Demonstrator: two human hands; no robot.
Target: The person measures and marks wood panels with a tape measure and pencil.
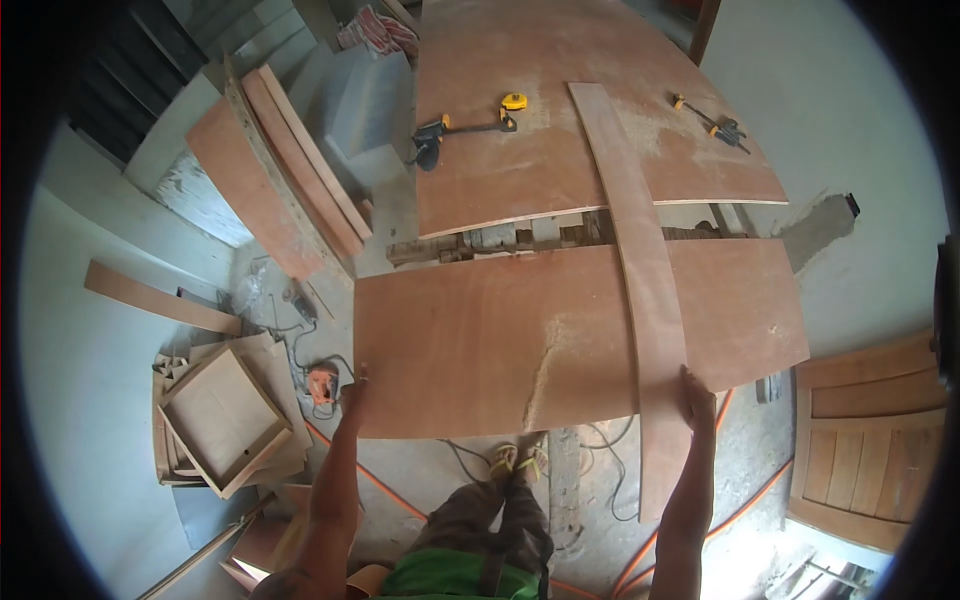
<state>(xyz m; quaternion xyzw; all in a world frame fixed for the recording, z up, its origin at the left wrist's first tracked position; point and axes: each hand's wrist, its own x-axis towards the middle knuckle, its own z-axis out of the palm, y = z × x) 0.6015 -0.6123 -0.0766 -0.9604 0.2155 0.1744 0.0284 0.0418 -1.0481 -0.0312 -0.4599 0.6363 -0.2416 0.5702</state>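
Head view looks down on a wide plywood sheet (480, 340) lying flat at waist height, with a long narrow strip (640, 260) laid across it. His left hand (355, 392) grips the sheet's near edge at its left corner, fingers curled over it. His right hand (697, 398) lies flat on the strip near its lower end, fingers spread, clasping nothing. Beyond the hands, a second sheet (540, 150) carries a clamp (465, 128) and yellow tape measure (513, 101). Left of the left grip, an orange power tool (322, 384) sits on the floor.
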